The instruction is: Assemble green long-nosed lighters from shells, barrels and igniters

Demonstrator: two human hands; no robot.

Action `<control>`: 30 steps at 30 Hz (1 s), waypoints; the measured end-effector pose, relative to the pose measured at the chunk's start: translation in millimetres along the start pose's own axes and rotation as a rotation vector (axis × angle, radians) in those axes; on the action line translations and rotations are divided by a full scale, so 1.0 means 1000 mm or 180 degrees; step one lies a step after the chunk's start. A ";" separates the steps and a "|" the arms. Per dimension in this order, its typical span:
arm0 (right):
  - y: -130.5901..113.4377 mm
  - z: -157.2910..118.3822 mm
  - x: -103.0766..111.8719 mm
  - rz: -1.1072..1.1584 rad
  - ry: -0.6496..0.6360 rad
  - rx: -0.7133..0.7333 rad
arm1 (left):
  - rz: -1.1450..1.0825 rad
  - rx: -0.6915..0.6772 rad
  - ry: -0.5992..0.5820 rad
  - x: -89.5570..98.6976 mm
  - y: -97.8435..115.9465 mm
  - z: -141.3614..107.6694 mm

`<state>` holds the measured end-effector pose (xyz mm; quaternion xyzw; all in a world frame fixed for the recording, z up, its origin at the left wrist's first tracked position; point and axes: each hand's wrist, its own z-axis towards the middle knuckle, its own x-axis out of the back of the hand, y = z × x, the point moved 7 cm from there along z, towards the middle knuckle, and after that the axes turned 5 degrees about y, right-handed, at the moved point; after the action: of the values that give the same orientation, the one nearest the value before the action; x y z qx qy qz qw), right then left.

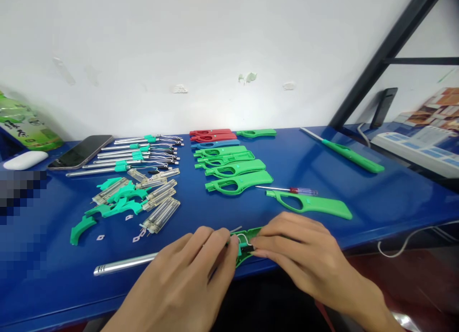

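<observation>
An opened green gas lighter casing [256, 233] lies at the table's front edge, between my two hands. A silver metal tube [125, 263] runs out to the left from under my left hand [190, 270], whose fingers are closed on the lighter. My right hand [304, 248] has its fingertips pinched at a black igniter piece [247, 249] inside the casing. A white wire [244, 236] loops just above that piece. My fingers hide much of the casing's inside.
Behind lie several green casing halves [238, 183], red ones [211, 135] and a screwdriver [303, 191]. Left are tube assemblies [122, 166], clear fuel tanks [163, 216] and teal triggers [82, 229]. A whole lighter [353, 156] lies right; a phone [81, 151] lies far left.
</observation>
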<state>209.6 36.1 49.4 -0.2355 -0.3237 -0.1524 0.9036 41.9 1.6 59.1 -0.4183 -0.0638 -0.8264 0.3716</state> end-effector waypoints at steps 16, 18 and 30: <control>0.003 -0.005 -0.004 0.0059 -0.0012 0.0053 | -0.0150 -0.0149 0.0080 0.003 -0.003 0.010; 0.003 -0.006 -0.004 0.0051 -0.0009 0.0061 | -0.0216 -0.0127 0.0030 0.001 -0.004 0.011; 0.003 -0.008 -0.003 0.0050 0.0021 0.0059 | -0.0527 0.0126 -0.0121 -0.005 -0.017 -0.017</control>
<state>212.7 34.8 41.4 -0.2292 -0.3202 -0.1430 0.9080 21.6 9.2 47.9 -0.4198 -0.1216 -0.8447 0.3089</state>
